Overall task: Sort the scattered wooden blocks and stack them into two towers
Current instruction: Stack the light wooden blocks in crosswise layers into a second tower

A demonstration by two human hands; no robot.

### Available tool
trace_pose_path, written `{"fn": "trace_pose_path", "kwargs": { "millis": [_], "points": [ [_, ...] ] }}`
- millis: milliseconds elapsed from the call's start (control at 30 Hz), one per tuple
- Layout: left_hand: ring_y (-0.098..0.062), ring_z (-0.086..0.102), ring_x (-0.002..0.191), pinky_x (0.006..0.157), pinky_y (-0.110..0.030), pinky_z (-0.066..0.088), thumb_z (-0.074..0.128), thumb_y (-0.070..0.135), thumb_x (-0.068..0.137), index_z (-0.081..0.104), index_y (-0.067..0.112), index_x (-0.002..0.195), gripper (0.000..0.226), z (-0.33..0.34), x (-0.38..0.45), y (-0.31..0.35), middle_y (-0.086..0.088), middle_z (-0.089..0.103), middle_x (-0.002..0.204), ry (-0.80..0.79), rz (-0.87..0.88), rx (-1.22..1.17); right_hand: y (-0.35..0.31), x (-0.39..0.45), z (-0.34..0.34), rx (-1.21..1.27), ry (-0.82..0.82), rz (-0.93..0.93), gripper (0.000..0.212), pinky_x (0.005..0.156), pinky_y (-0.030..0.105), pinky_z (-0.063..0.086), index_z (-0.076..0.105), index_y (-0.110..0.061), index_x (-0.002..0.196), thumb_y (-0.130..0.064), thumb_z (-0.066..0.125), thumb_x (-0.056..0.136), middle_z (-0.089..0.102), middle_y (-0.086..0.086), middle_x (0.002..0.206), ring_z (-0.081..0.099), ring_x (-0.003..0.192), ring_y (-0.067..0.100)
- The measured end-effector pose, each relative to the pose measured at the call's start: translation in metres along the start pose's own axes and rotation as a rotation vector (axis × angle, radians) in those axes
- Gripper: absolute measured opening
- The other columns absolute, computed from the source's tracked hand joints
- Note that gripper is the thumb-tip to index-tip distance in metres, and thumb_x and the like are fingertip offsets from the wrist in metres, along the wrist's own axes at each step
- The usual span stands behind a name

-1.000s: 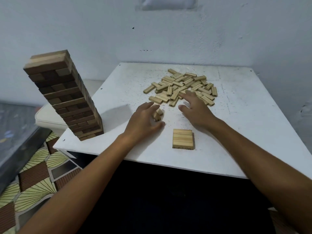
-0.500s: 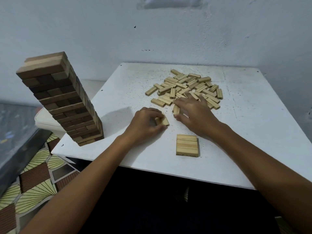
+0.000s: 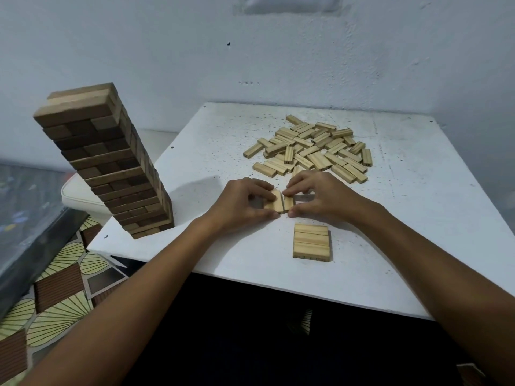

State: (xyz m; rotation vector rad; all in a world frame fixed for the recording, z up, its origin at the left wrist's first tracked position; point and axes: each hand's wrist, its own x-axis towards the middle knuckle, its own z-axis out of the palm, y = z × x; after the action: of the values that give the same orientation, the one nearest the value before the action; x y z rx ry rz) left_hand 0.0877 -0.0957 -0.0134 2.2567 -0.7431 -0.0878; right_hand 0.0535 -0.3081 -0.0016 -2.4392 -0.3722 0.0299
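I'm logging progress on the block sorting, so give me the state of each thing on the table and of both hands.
dark tower: standing, tall, leaning in view
light layer: three blocks flat, side by side
loose pile: scattered, unsorted
held blocks: pressed together between both hands
left hand: gripping blocks
right hand: gripping blocks

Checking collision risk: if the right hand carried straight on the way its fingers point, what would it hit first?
The right hand points toward the person's left, pinching the light blocks. Straight on, it would most likely meet the left hand, which grips the same blocks from the other side. The dark tower stands further along.
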Motion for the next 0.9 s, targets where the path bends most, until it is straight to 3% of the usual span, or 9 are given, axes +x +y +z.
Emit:
{"fn": "trace_pose_path", "kwargs": {
  "millis": [100,167,267,500,800,900],
  "points": [
    [-0.008,0.057,0.111,0.094,-0.025,0.045,0.088,0.029,0.066,0.077,0.020,0.101,0.038,0.001,0.001,0.000,0.005,0.068,0.115,0.002,0.022,0.003,0.001,0.001,0.001,0.053,-0.015,0.028,0.050,0.092,0.037,0.052,0.070,-0.014,0.116,-0.026,0.086,0.070,0.062,-0.009,0.113,0.059,0.108,0.015],
    [-0.009,0.056,0.106,0.089,-0.022,0.043,0.089,0.031,0.065,0.075,0.022,0.105,0.043,0.000,0.002,0.001,0.006,0.068,0.109,0.009,0.023,0.026,0.002,0.002,0.001,0.089,-0.020,0.021,0.051,0.092,0.039,0.053,0.070,-0.011,0.116,-0.024,0.086,0.069,0.064,-0.006,0.114,0.061,0.106,0.016],
    [-0.004,0.055,0.103,0.083,-0.009,0.038,0.089,0.029,0.065,0.069,0.021,0.117,0.056,-0.001,0.002,0.004,0.009,0.065,0.108,0.007,-0.024,0.014,0.003,0.003,0.001,0.133,0.010,0.053,0.058,0.094,0.029,0.050,0.067,-0.015,0.121,-0.023,0.088,0.067,0.067,-0.003,0.116,0.061,0.108,0.011],
    [0.001,0.059,0.100,0.076,-0.004,0.038,0.089,0.025,0.064,0.062,0.019,0.128,0.070,0.000,0.001,0.003,0.005,0.069,0.113,-0.002,-0.044,-0.060,0.003,-0.001,0.007,0.175,0.085,0.079,0.062,0.076,0.021,0.045,0.067,-0.023,0.121,-0.024,0.089,0.063,0.065,-0.011,0.109,0.059,0.097,0.000],
    [0.004,0.061,0.101,0.072,-0.006,0.041,0.084,0.033,0.053,0.060,0.026,0.120,0.072,0.003,0.002,0.006,0.007,0.069,0.104,0.015,-0.061,-0.153,0.002,-0.003,0.005,0.173,0.092,0.071,0.059,0.074,0.022,0.046,0.069,-0.022,0.116,-0.025,0.089,0.061,0.067,-0.010,0.107,0.060,0.094,0.003],
    [0.006,0.061,0.103,0.073,-0.004,0.038,0.082,0.043,0.049,0.059,0.028,0.118,0.074,0.001,0.006,0.012,0.011,0.069,0.105,0.009,-0.023,-0.134,0.000,-0.008,-0.005,0.129,0.101,0.055,0.054,0.069,0.014,0.041,0.071,-0.022,0.112,-0.025,0.089,0.061,0.068,-0.011,0.103,0.059,0.089,-0.001]
  ]
}}
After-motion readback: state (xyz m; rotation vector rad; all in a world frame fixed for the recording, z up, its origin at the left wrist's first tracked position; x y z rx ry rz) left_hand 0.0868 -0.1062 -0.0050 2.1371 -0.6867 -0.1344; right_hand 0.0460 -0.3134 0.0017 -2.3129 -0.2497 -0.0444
